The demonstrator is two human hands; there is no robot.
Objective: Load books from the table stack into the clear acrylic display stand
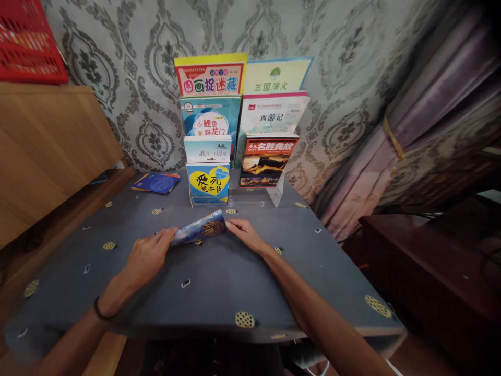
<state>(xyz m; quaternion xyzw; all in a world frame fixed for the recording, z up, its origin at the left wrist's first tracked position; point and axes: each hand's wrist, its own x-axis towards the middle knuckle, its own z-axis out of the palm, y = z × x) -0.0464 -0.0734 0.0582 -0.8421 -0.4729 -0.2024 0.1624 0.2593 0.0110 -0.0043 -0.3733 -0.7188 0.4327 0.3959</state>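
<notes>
A blue book (200, 228) with an illustrated cover is held tilted above the table, one end in each hand. My left hand (151, 256) grips its left end, the fingertips partly hidden behind it. At the right end, my right hand (246, 233) pinches the edge between thumb and fingers. Just beyond the book stands a clear acrylic rack (254, 198) with books in two columns. A blue book with a yellow heart (209, 183) fronts the left column; a dark book with an orange title band (268, 163) fronts the right.
A blue and orange book (155, 183) lies flat at the table's back left. The grey tablecloth (156, 303) has a pineapple print. A wooden cabinet (50, 151) with a red basket (31, 44) stands left; a tied curtain (364, 183) and dark red furniture (422, 266) stand right.
</notes>
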